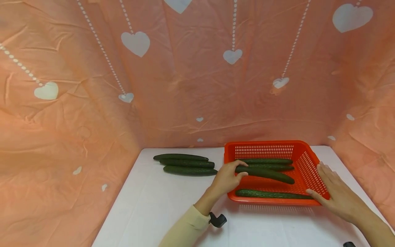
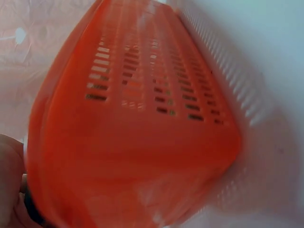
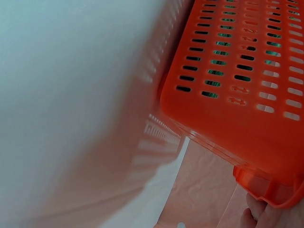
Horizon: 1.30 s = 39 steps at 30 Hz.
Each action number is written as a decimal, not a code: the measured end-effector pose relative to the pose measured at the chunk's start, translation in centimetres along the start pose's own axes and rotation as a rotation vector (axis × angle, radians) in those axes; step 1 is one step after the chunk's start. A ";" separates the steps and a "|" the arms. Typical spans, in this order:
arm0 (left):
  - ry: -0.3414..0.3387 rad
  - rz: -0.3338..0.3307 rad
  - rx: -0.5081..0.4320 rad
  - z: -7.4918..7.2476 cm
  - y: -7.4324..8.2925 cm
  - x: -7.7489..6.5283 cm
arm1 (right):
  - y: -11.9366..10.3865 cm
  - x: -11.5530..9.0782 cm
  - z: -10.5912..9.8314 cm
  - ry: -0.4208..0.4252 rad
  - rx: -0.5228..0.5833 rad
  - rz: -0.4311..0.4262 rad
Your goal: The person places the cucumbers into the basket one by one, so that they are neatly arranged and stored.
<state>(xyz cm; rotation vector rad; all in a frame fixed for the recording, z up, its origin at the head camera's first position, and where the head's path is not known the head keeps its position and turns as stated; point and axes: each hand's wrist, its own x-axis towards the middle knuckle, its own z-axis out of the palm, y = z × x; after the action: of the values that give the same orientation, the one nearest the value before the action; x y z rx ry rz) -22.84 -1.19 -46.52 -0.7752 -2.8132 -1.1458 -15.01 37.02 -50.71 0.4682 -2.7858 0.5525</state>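
Note:
My left hand (image 1: pixel 227 177) grips one end of a dark green cucumber (image 1: pixel 266 173), holding it inside the red plastic basket (image 1: pixel 277 202). Beneath and behind it lie two more cucumbers (image 1: pixel 271 161) along the far side. Another bumpy cucumber (image 1: pixel 271 194) lies along the near wall. With fingers straight, my right hand (image 1: pixel 339 193) rests against the basket's right rim. In the left wrist view the basket's outer wall (image 2: pixel 133 142) hides most of the left hand. The right wrist view shows the slotted wall (image 3: pixel 228 109), with fingertips by the handle.
Several cucumbers, here three side by side (image 1: pixel 186 164), lie on the white table (image 1: pixel 148 206) left of the basket. A pink sheet (image 1: pixel 185 85) with white hearts hangs behind and at both sides. A black device (image 1: pixel 217 220) is strapped at the left wrist.

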 end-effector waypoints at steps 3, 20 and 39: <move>-0.035 -0.013 -0.005 0.8 0.3 0.2 | 0.0 0.0 0.0 0.005 0.000 -0.001; -0.037 0.009 0.164 3.3 2.0 0.7 | 0.0 0.0 -0.1 0.003 -0.018 -0.003; 0.005 0.023 0.148 -0.2 0.3 -0.1 | 0.2 0.1 0.2 0.030 -0.010 -0.038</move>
<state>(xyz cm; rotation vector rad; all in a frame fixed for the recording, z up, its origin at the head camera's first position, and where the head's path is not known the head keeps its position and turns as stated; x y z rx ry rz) -22.70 -1.21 -46.19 -0.7897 -2.8364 -0.9227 -15.20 37.07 -50.95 0.5055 -2.7440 0.5323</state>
